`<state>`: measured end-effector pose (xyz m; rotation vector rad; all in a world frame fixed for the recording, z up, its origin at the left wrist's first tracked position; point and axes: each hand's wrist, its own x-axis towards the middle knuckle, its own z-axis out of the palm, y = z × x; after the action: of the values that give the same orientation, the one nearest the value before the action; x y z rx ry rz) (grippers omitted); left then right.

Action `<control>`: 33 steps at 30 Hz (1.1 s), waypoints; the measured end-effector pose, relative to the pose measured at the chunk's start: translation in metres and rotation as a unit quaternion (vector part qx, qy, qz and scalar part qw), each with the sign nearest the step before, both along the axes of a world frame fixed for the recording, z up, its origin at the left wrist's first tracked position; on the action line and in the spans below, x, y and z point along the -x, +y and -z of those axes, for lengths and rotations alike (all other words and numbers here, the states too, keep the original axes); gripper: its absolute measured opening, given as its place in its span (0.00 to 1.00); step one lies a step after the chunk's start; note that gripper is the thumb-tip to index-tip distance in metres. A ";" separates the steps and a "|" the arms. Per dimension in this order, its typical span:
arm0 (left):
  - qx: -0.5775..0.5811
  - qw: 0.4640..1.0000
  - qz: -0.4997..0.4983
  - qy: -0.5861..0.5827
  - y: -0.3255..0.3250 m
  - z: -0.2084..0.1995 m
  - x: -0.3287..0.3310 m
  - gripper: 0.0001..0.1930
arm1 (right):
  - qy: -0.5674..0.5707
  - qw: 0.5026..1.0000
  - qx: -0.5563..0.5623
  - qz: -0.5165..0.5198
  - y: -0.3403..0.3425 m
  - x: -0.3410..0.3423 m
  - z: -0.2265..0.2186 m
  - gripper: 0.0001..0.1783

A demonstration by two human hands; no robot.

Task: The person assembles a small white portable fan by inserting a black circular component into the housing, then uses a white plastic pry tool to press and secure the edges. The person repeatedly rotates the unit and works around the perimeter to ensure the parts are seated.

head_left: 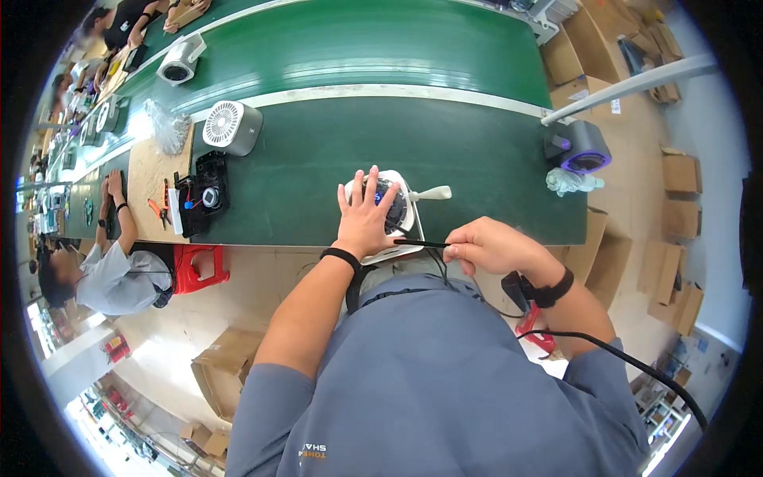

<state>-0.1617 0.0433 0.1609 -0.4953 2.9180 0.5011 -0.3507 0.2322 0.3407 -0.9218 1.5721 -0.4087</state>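
My left hand [368,216] lies with its fingers spread over a white device [393,176] with a dark, fan-like inside and a small blue light, at the table's near edge. A pale handle-like piece [431,193] sticks out to the right of the device. To its right, my right hand [493,245] is closed, pinching a thin black cord [421,242]. The cord's left end reaches the base of my left hand; what it joins is hidden. Other dark wires hang below, in front of my shirt.
A grey fan unit [232,127] stands beside a black tray of parts [203,193] and orange-handled pliers [161,208] to the left. A purple-ringed device [584,151] and plastic-wrapped item [574,182] sit right. A green conveyor [381,48] runs behind. A co-worker [119,270] sits left.
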 end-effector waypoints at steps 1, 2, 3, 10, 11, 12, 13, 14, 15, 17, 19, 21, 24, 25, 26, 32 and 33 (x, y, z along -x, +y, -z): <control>-0.003 1.000 -0.001 -0.003 -0.001 0.000 -0.001 0.65 | 0.009 1.000 0.006 0.004 -0.002 -0.003 -0.007 0.16; -0.007 1.000 -0.002 -0.005 -0.002 0.000 -0.002 0.66 | 0.028 0.999 0.014 -0.014 0.002 -0.003 -0.007 0.16; -0.008 1.000 -0.002 -0.007 -0.003 -0.003 -0.001 0.66 | 0.047 0.998 0.024 -0.031 0.010 0.003 -0.007 0.16; -0.058 0.988 -0.138 -0.026 -0.008 -0.003 -0.040 0.74 | 0.310 0.947 -0.036 0.077 0.088 0.039 0.114 0.16; -0.060 0.989 -0.132 0.012 -0.009 0.003 -0.045 0.75 | 0.336 0.936 -0.036 0.102 0.085 0.042 0.134 0.17; -0.072 0.988 -0.132 0.022 -0.012 0.002 -0.045 0.74 | 0.340 0.932 -0.006 0.124 0.080 0.043 0.154 0.17; -0.086 0.987 -0.129 0.033 -0.014 0.002 -0.045 0.74 | 0.345 0.926 0.022 0.148 0.075 0.042 0.167 0.17; -0.100 0.986 -0.126 0.044 -0.017 0.002 -0.044 0.74 | 0.350 0.919 0.048 0.173 0.073 0.043 0.178 0.18; -0.092 0.988 -0.121 0.039 -0.021 0.003 -0.045 0.74 | 0.344 0.924 0.040 0.164 0.063 0.045 0.177 0.19; -0.080 0.991 -0.105 0.036 -0.031 0.004 -0.046 0.74 | 0.410 0.889 0.122 0.166 0.047 0.053 0.169 0.20; -0.066 0.989 -0.129 0.005 -0.033 -0.003 -0.044 0.73 | 0.415 0.882 0.147 0.167 0.031 0.062 0.144 0.22; -0.076 0.984 -0.161 0.019 -0.036 -0.001 -0.046 0.72 | 0.360 0.905 0.135 0.184 0.009 0.054 0.094 0.23; -0.067 0.980 -0.188 -0.006 -0.016 -0.019 -0.026 0.72 | 0.305 0.926 0.164 0.153 -0.032 0.035 0.042 0.21; -0.066 0.980 -0.184 -0.038 -0.006 -0.030 -0.014 0.72 | 0.290 0.930 0.182 0.132 -0.047 0.027 0.032 0.20; -0.056 0.981 -0.185 -0.028 0.002 -0.025 -0.008 0.72 | 0.302 0.937 0.155 0.079 -0.065 0.014 0.025 0.20; -0.004 0.980 -0.194 -0.039 0.019 -0.016 0.024 0.68 | 0.441 0.854 0.019 -0.276 -0.106 -0.027 0.045 0.12; 0.003 0.981 -0.191 -0.016 0.018 -0.010 0.021 0.68 | 0.460 0.847 0.046 -0.265 -0.101 -0.023 0.056 0.11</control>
<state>-0.1826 0.0612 0.1709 -1.0635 2.7974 0.5216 -0.3276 0.1313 0.2843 -1.7231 2.0261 0.4419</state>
